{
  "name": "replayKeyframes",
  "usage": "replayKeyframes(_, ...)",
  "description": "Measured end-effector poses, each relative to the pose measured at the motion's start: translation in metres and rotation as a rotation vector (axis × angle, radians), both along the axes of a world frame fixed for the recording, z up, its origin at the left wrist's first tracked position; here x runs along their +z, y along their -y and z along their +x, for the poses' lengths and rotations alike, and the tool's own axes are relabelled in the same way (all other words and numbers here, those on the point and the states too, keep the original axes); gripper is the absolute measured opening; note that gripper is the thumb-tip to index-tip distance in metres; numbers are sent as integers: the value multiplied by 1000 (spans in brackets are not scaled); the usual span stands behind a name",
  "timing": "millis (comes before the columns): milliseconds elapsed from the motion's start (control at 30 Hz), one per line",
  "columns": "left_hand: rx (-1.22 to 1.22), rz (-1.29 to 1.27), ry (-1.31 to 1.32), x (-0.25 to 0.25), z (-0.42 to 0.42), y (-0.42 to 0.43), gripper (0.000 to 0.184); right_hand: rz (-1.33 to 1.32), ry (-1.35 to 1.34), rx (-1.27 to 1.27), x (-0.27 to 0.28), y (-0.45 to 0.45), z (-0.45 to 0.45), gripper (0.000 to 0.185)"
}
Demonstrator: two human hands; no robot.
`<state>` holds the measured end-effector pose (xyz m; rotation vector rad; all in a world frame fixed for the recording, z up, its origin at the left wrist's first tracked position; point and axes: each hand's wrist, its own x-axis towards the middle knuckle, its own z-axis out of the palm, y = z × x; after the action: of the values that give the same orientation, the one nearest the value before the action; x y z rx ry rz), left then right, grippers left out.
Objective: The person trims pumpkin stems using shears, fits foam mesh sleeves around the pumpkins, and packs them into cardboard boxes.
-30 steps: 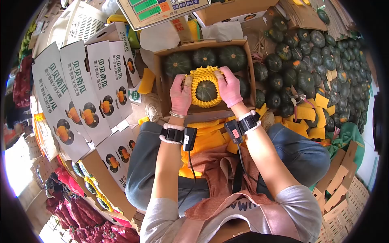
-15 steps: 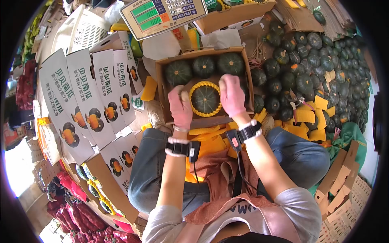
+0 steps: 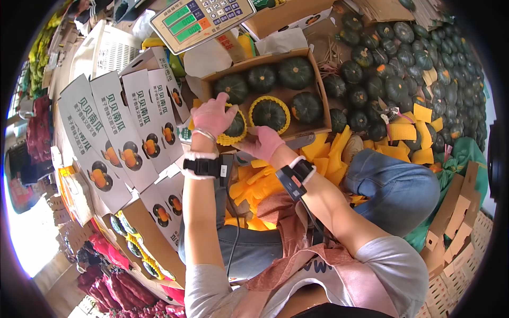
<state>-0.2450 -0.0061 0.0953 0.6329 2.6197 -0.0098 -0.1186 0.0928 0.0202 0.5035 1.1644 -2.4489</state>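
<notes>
A brown cardboard box point(image 3: 324, 100) in front of me holds several dark green pumpkins. Three of them, one being this pumpkin point(image 3: 262, 78), line the back row. In the front row's middle sits a pumpkin point(image 3: 268, 115) ringed by a yellow foam net point(image 3: 286, 117). At the front left corner is another netted pumpkin point(image 3: 234, 127). My left hand point(image 3: 211, 114), pink-gloved, grips it from the left, thumb across its top. My right hand point(image 3: 265, 143), also gloved, curls at the net's lower right edge; its fingertips are partly hidden. A bare pumpkin point(image 3: 306, 107) fills the front right.
Flat yellow foam nets point(image 3: 318, 159) lie by my lap. A pumpkin heap point(image 3: 403, 79) spreads on the right, with scissors-like clippers point(image 3: 391, 114) on it. Printed white cartons point(image 3: 114, 135) stand left. A digital scale point(image 3: 204, 21) is beyond the box.
Both hands have left the middle netted pumpkin and moved left. They are now at a second netted pumpkin in the front left corner. A bare pumpkin at front right is uncovered to view.
</notes>
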Motion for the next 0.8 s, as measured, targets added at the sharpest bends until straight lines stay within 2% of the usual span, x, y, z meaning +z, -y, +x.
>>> replayKeyframes(33,-51,-32,21,-9,-4,1,45,-650,275,-228,-18,13,-6,27)
replayKeyframes(100,-90,-16,58,-29,-7,5,47,-220,-38,-34,-60,21,-2,29)
replayKeyframes(167,-64,88,97,-48,2,9,50,-181,100,-53,-54,14,-2,30)
replayKeyframes(233,18,288,46,-51,9,12,46,-548,665,-292,7,0,-9,31)
replayKeyframes(267,53,398,34,-58,10,20,45,-548,662,-324,1,6,-5,27)
replayKeyframes(300,87,507,30,-67,10,25,44,-447,674,-302,18,4,-1,34)
replayKeyframes(333,20,445,-125,-68,9,22,44,-215,519,-221,22,3,10,36)
replayKeyframes(367,136,429,-144,-69,7,19,46,17,367,-134,25,2,19,38)
replayKeyframes(400,128,385,-239,-65,5,11,54,238,67,-41,33,-15,36,35)
replayKeyframes(433,125,338,-339,-61,2,3,61,119,101,73,38,-39,49,28)
replayKeyframes(467,151,233,-208,-57,-5,-5,68,50,252,56,37,-62,65,29)
replayKeyframes(500,185,127,-84,-54,-14,-15,76,118,450,-84,25,-79,83,29)
replayKeyframes(533,227,22,33,-54,-23,-22,83,373,521,-186,17,-96,100,32)
replayKeyframes(567,216,-30,-12,-60,-29,-27,88,985,563,103,16,-121,111,36)
replayKeyframes(633,198,-142,-106,-68,-29,-40,98,1739,573,107,-7,-132,143,40)
replayKeyframes(733,216,-129,-56,-55,-31,-42,98,1512,805,314,-30,-142,157,37)
replayKeyframes(767,226,-121,-42,-52,-29,-40,98,1325,782,506,-31,-151,157,34)
replayKeyframes(800,272,-46,-108,-49,-23,-38,98,1341,737,540,-35,-152,163,32)
